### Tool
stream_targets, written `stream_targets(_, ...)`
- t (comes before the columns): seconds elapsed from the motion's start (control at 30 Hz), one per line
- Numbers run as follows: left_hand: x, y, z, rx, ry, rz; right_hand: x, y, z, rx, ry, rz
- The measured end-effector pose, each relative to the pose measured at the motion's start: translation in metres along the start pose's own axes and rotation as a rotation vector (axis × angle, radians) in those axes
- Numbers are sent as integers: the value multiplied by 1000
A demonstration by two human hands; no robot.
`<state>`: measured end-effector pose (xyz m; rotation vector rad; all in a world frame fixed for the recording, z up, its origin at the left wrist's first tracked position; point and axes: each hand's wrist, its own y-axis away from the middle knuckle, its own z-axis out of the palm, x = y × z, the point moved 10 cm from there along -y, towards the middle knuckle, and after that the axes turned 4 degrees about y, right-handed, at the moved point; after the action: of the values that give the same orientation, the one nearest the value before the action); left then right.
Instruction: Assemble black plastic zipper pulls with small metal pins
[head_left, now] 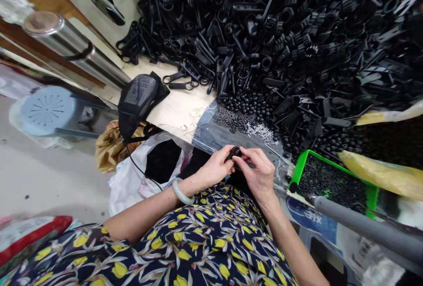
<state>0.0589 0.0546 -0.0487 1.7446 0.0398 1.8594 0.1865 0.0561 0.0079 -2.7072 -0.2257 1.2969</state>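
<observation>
Over the table's front edge, close to my body, both hands meet at a small black plastic part [234,152]. My left hand [216,166] is closed around it from the left, and a pale bangle [182,191] circles that wrist. With thumb and fingers pinched, my right hand [259,170] grips the same part from the right. The fingers hide much of its shape. Just beyond the hands lie short silver pins [261,133], tiny dark pieces [228,118] and round black beads [256,104].
A huge heap of black plastic parts [231,30] covers the table's back. At right stand a green tray [300,169] of small black bits and a grey bar [357,220]. Leftward are a black mesh pouch [140,96], steel flask [76,48] and blue stool [48,109].
</observation>
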Motion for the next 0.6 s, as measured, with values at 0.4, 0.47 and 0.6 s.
stream_targets(0.4, 14, 4, -1, -58, -224, 51, 1, 2, 5, 0, 68, -54)
stream_targets(0.47, 10, 4, -1, -83, -98, 32, 4, 1, 7, -47, -8, -38)
stream_targets(0.6, 3, 6, -2, -130, 225, -37, 11, -1, 14, -188, -234, 48)
